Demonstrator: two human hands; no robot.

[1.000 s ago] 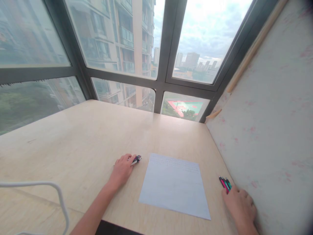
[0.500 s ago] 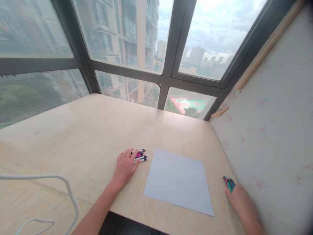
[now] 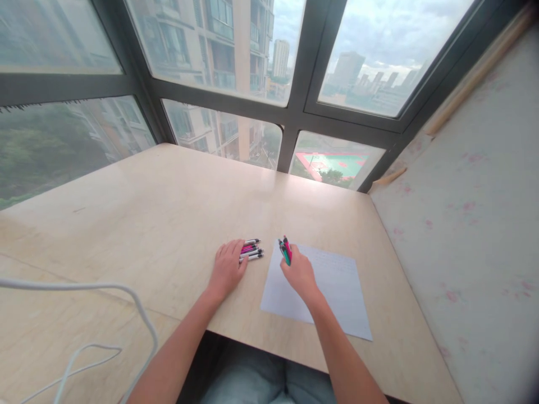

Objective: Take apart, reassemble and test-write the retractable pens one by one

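Note:
My left hand (image 3: 228, 265) lies on the table with its fingers and thumb around one end of a bunch of white, black and pink pens (image 3: 252, 248). The pens' other ends stick out to the right, roughly side by side; the rest is under the hand. Above the left part of a white sheet of paper (image 3: 337, 286) is my right hand (image 3: 301, 272), closed around several pens (image 3: 285, 250), with green, pink and dark ones showing. Their upper ends point away from me. Faint lines of writing run along the far part of the sheet.
A white cable (image 3: 105, 287) loops over the table (image 3: 138, 219) at the left. Windows with dark frames (image 3: 219, 101) stand along the far edge. A flowered wall (image 3: 471, 241) borders the right side. My legs (image 3: 261, 376) show below the front edge.
My right hand has come from the wall side leftward to above the paper, still holding its pens. My left hand stays at its bunch. The view has tilted slightly down.

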